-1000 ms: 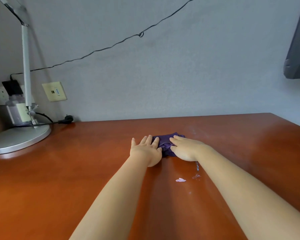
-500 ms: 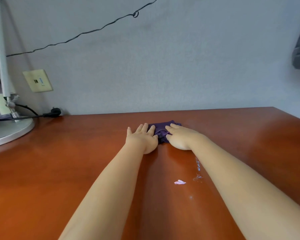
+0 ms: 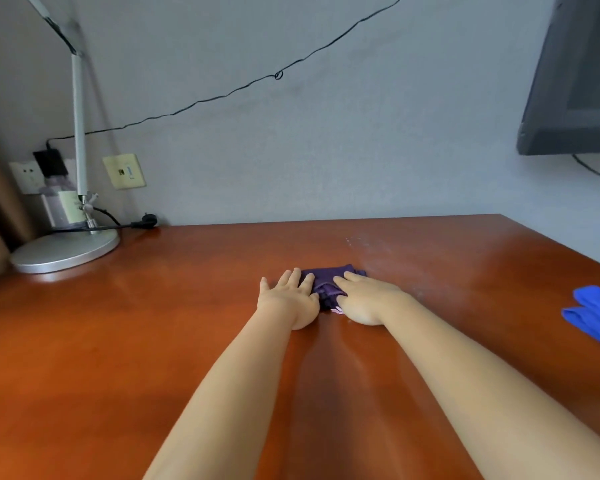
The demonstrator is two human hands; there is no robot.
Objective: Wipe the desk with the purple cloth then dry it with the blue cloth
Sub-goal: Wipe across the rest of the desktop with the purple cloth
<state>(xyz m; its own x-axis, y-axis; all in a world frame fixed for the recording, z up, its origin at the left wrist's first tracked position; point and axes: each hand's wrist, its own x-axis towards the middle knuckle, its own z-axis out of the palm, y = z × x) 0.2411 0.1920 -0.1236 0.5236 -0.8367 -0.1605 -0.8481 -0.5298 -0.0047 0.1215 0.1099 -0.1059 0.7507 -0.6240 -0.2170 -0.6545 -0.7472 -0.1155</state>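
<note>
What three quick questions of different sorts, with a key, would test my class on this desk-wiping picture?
1. True or false: the blue cloth lies under both hands.
2. Which thing stands at the desk's far left corner? A) a kettle B) a lamp base C) a stack of books
3. Fill in: the left hand and right hand press flat on the ______ cloth.

Key: 1. False: it lies apart at the right edge of the view. 2. B. 3. purple.
</note>
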